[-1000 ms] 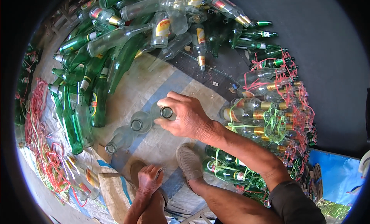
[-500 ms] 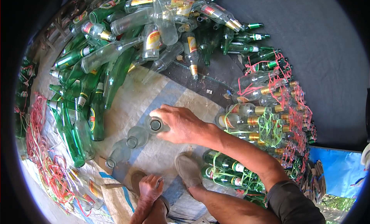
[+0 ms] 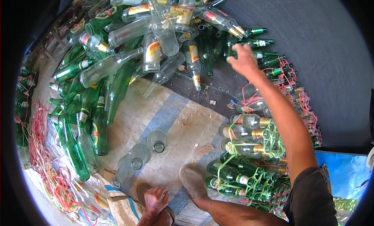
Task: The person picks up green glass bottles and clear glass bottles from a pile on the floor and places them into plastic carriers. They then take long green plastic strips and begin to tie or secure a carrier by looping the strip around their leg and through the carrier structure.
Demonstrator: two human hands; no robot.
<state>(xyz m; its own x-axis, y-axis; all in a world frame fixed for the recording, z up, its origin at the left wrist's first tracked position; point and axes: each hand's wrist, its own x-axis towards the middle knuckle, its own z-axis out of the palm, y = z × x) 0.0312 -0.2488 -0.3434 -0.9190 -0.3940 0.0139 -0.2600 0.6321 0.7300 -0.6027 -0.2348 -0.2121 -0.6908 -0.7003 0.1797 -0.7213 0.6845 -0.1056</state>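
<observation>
My right hand (image 3: 243, 60) is stretched out at the far right with its fingers apart and nothing in them. It hovers just above green bottles (image 3: 261, 43) at the edge of the pile. My left hand (image 3: 156, 198) is curled up by my knee; whatever it may hold is hidden. On the pale mat (image 3: 183, 148) before my feet, three clear glass bottles stand in a slanting row: one nearest the middle (image 3: 157, 138), a second (image 3: 141, 153) beside it, and a third (image 3: 124, 167) at the lower left.
A big heap of loose green and clear bottles (image 3: 128, 31) covers the far left. Bundles of bottles tied with green and pink string (image 3: 269, 140) lie at the right. Tangled pink string (image 3: 41, 144) lies at the left, near a woven sack (image 3: 120, 206).
My right hand has let go of the clear bottle, which now stands at the row's end. It has swung far and right to the green bottles. My left hand stays by my knee.
</observation>
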